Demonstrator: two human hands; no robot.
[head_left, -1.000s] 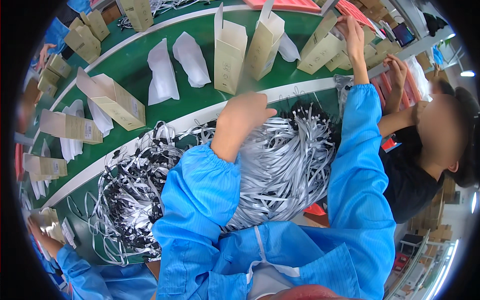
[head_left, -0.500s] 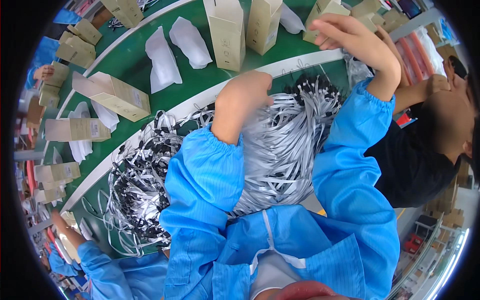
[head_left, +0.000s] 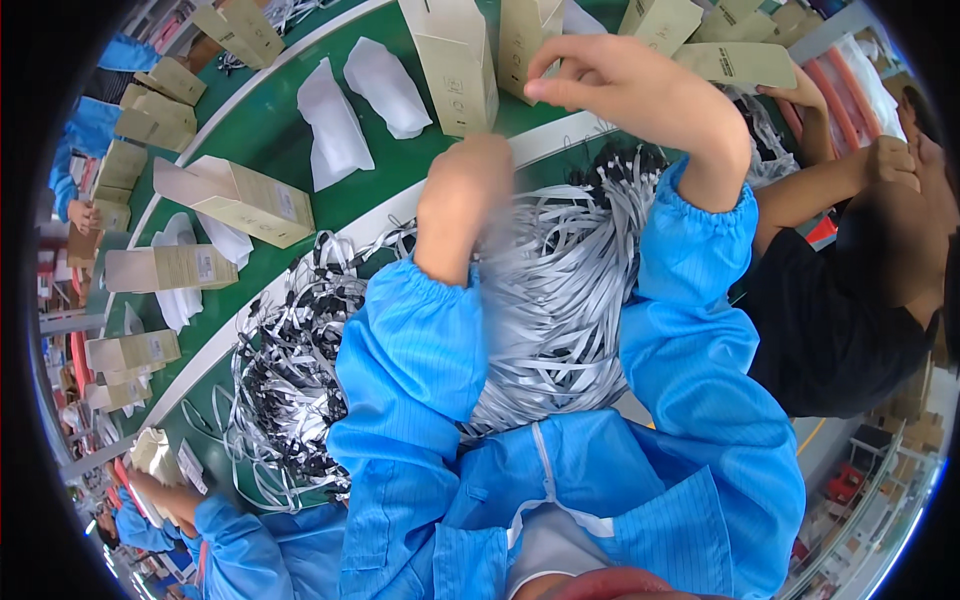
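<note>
A large bundle of flat silver-grey lanyards (head_left: 560, 300) with black ends lies on the green bench right in front of me. My left hand (head_left: 463, 195) is over its far left side, just short of a tall open beige box (head_left: 455, 85). Motion smears those fingers, and a pale streak hangs below them; whether they hold a strap is unclear. My right hand (head_left: 640, 90) is raised beyond the bundle, thumb and forefinger apart, with nothing visible between them. It passes in front of a second beige box (head_left: 525, 45).
A tangled lanyard pile (head_left: 295, 385) lies to the left. White wrapped pouches (head_left: 335, 130) and an open beige box (head_left: 245, 200) rest on the green belt (head_left: 265, 115) behind a pale rail (head_left: 375, 220). At right, a co-worker's hand (head_left: 800, 92) reaches to a beige box (head_left: 740, 63).
My right hand has swung left, toward the tall boxes. My left hand has shifted slightly left. A beige box now shows by the co-worker's hand at right.
</note>
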